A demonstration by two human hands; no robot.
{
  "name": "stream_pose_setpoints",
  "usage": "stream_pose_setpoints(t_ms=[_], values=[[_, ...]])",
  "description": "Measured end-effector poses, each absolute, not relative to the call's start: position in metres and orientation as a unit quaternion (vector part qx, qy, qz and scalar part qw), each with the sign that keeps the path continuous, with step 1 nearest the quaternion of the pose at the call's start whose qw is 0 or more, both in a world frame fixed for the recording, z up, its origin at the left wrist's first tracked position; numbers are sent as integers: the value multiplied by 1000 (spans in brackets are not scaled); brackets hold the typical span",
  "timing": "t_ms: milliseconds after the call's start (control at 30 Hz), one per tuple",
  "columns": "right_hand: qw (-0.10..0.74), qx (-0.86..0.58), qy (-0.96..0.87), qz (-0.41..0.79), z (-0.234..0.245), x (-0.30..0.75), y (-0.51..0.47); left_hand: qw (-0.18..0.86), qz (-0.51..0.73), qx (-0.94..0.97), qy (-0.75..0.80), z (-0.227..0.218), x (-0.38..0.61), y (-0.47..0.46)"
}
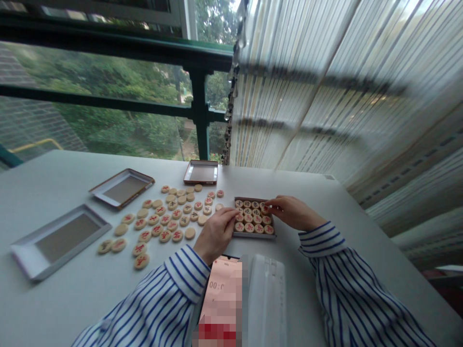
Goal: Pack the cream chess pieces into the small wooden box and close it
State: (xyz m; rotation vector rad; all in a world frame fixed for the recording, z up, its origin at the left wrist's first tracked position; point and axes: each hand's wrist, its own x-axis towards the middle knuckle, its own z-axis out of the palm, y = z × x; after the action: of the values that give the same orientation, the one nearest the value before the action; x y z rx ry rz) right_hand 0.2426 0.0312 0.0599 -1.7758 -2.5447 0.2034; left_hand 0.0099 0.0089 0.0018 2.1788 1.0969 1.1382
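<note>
A shallow box [255, 236] holds rows of round wooden Chinese chess pieces [248, 227], some with dark characters and others with red ones. My right hand [294, 212] reaches over its right side, thumb and fingertips closed on a Chinese chess piece [265, 210] by the upper right corner. At the left side, my left hand [217, 233] has its fingers pressed together against the edge and the nearest pieces. Whatever lies between those fingertips is hidden. Many loose pieces [165, 220] are scattered left of the box, some face up, others blank side up.
Three shallow trays or lids stand on the white table [300, 289]: a large one [61, 243] at far left, a brown-edged one [123, 188], and a small one [201, 172] at the back. A phone [220, 299] and a whitish translucent case [267, 299] lie in front.
</note>
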Motion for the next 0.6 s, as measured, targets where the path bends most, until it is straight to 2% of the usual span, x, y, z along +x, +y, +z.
stream_pose_setpoints(t_ms=[600], values=[[6,-567,-821,70,64,239,28,214,408,790,404,3,10,8]])
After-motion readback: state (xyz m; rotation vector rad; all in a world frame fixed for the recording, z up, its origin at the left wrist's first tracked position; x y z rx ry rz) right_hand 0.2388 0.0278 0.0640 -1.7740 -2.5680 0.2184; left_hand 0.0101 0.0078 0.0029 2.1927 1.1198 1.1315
